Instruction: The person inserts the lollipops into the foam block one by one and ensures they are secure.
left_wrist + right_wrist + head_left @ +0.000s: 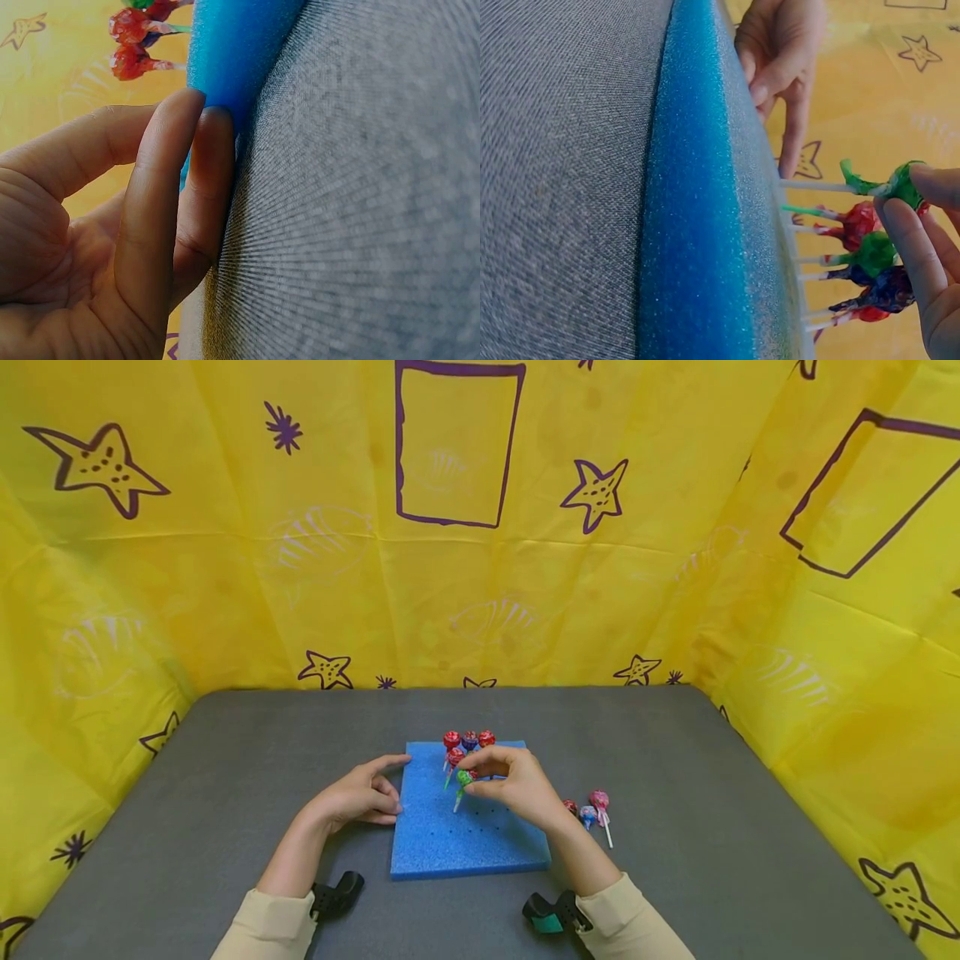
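A blue foam block (465, 858) with rows of small holes lies flat on the grey table. My right hand (521, 787) pinches a green-wrapped lollipop (906, 185) by its head between thumb and forefinger. Its white stick points down at the foam; in the right wrist view the tip appears to meet the surface. My left hand (356, 795) touches the block's left side with its fingertips, the index finger stretched toward the far corner. Several lollipops stand upright in the far part, among them a red one (452, 740) and a purple one (470, 741); my right hand partly hides others.
On the table (712, 860), right of the block, lie loose lollipops: a pink one (599, 799), a blue one (588, 815) and a dark red one (570, 807), partly behind my right forearm. Yellow patterned cloth (450, 610) encloses the back and sides.
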Demonstrator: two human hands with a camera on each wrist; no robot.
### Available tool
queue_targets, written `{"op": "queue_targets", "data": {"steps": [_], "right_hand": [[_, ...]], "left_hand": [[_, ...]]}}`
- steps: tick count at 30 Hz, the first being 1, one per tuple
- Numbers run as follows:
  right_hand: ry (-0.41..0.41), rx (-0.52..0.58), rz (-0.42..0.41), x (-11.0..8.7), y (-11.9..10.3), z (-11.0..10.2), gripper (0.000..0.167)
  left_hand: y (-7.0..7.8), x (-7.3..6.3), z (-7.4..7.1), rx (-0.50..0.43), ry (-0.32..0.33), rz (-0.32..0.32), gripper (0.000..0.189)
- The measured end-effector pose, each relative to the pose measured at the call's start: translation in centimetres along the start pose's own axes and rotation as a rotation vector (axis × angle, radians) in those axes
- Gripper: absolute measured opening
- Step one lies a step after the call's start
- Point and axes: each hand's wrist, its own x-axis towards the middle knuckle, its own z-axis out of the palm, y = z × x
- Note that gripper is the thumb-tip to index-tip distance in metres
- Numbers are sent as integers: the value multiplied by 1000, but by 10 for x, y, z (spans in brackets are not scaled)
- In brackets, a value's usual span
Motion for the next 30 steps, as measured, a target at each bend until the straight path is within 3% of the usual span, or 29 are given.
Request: {"op": "queue_targets", "data": {"steps": [30], "right_hand": [[-47, -67, -44, 2, 7, 8, 20]], "left_hand": [[1, 0, 0, -8, -4, -3, 75]]}}
